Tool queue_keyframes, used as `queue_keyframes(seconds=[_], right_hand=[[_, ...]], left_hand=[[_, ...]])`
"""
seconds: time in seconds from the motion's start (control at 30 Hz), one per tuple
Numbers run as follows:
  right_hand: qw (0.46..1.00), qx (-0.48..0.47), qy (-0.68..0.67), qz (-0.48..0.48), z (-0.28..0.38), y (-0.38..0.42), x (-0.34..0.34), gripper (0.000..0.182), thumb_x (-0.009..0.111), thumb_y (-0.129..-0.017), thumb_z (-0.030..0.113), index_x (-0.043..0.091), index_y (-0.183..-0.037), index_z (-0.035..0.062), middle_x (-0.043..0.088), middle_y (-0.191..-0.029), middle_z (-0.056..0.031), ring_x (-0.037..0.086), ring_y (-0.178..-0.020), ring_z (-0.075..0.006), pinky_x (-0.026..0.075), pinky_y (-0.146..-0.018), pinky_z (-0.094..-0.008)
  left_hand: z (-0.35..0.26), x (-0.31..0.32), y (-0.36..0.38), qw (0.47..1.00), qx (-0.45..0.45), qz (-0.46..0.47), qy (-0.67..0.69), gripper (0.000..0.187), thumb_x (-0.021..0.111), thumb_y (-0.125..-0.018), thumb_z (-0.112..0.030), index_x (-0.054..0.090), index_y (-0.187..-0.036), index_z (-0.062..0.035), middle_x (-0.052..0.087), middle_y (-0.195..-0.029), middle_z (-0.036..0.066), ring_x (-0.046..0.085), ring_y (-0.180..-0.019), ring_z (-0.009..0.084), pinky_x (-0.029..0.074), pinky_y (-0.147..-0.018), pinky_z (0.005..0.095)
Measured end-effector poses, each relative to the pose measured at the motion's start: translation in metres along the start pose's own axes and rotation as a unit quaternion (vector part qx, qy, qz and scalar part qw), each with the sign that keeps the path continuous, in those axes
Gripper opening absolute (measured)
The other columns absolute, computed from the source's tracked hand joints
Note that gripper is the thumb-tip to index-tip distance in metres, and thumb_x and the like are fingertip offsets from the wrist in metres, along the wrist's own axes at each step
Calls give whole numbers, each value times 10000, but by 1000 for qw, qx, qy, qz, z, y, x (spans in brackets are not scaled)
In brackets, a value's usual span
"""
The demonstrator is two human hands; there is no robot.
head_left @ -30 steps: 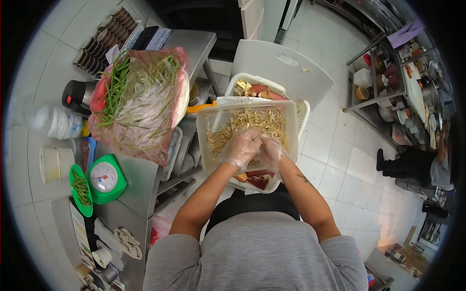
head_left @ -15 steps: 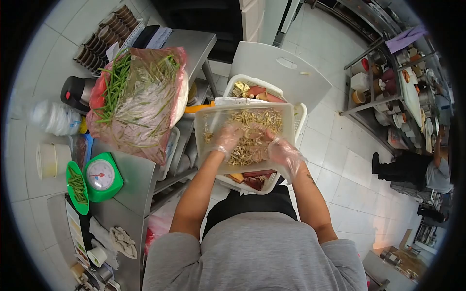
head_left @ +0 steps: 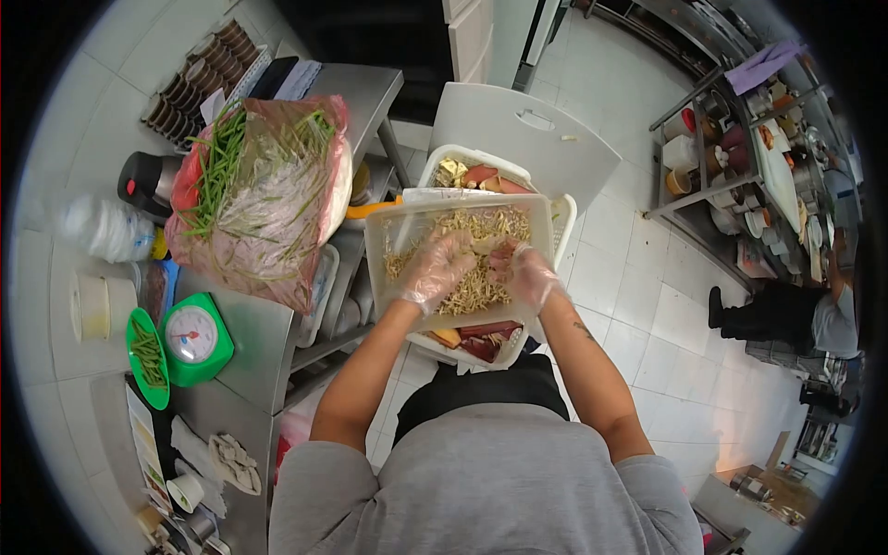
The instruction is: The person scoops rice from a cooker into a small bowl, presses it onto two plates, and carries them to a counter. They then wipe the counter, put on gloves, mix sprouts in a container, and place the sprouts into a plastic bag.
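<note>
A translucent plastic tub (head_left: 393, 301) holds a loose layer of small pale-yellow strands (head_left: 472, 294); their kind is too fine to tell. My left hand (head_left: 437, 270), in a clear plastic glove, is inside the tub on the left, fingers curled in at the strands. Facing it, my right hand (head_left: 525, 274) wears the same sort of glove, its fingers bent together around some strands. The fingertips of both hands are close to each other above the layer. What lies inside each grip is partly hidden by the gloves.
Under the tub is a white basket (head_left: 566, 227) with peels and scraps, set on a white chair (head_left: 481, 106). Left, a steel table (head_left: 250, 356) bears a bag of green beans (head_left: 268, 203), a green scale (head_left: 199, 340) and a green tray (head_left: 148, 361). Another person (head_left: 786, 319) stands at right.
Both hands have shifted within the tub, with their fingers curling inward. My right hand has drawn left, nearer the left one. The camera view has moved slightly.
</note>
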State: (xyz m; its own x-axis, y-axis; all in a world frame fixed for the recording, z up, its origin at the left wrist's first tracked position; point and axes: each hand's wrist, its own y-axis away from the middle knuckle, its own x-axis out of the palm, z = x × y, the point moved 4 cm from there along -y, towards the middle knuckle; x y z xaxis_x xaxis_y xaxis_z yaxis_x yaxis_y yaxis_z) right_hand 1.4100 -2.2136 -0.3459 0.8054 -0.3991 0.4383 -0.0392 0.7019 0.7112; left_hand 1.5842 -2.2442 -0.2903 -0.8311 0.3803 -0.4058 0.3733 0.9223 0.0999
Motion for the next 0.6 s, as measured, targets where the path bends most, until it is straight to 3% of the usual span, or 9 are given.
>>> queue_keyframes(seconds=[0.07,0.17,0.2,0.23,0.27,0.33,0.43,0.53,0.6], right_hand=[[978,-66,199,-11,-2,-14,0,321,502,-924,220,581,-1162,18,614,-1057,-111,593,-920,-226,485,-753,-369],[914,-78,395,-49,0,-14,10,288,521,-891,179,623,-1085,-9,656,-940,-131,626,-848,-248,499,-756,-369],[891,-72,443,-64,8,-6,16,281,530,-880,171,635,-1058,-19,666,-902,-140,634,-827,-256,502,-761,-369],[643,-183,743,7,15,10,30,294,536,-862,169,634,-1033,-50,668,-894,-174,635,-835,-269,492,-769,-369],[820,-144,553,14,-5,-14,10,309,541,-856,178,629,-1033,-59,664,-917,-187,634,-847,-273,488,-780,-363],[877,-118,466,-3,-13,-5,5,330,554,-861,194,618,-1052,-68,659,-957,-195,628,-883,-268,481,-810,-352],[911,-81,405,-17,-2,42,22,367,572,-869,217,602,-1081,-80,652,-1017,-209,620,-937,-259,469,-855,-334],[850,-83,514,74,24,72,29,416,554,-902,225,558,-1185,-81,626,-1109,-191,592,-1011,-251,452,-904,-330],[864,-140,459,156,29,73,13,423,534,-918,219,533,-1251,-43,606,-1159,-175,577,-1045,-243,453,-903,-338]], left_hand=[[-5,9,-2,996,-16,85,13,278,609,-835,-205,611,-1062,-44,655,-885,129,613,-888,278,456,-880,380],[-67,21,16,992,7,124,-36,248,588,-836,-181,603,-1031,-30,637,-894,171,609,-837,337,473,-799,395],[-58,27,14,994,57,83,-51,216,573,-838,-177,603,-989,-26,633,-883,176,609,-839,347,476,-780,404],[-37,38,10,991,108,40,-66,191,558,-841,-173,603,-947,-21,630,-871,182,609,-841,357,480,-760,414],[-29,44,8,984,159,-4,-79,175,544,-843,-169,603,-905,-16,627,-860,187,609,-844,367,483,-741,423],[-23,48,8,971,100,1,-215,112,552,-795,-114,588,-849,-23,622,-841,193,596,-833,390,471,-720,464],[-12,55,1,947,121,-48,-295,96,571,-755,-101,606,-831,-53,605,-803,174,597,-809,372,473,-722,460],[14,61,-3,945,122,-56,-297,129,582,-764,-133,587,-838,-27,602,-867,200,574,-854,380,465,-751,461],[8,54,6,952,38,-107,-284,162,587,-760,-146,611,-861,-21,616,-897,214,585,-872,384,470,-770,460]])
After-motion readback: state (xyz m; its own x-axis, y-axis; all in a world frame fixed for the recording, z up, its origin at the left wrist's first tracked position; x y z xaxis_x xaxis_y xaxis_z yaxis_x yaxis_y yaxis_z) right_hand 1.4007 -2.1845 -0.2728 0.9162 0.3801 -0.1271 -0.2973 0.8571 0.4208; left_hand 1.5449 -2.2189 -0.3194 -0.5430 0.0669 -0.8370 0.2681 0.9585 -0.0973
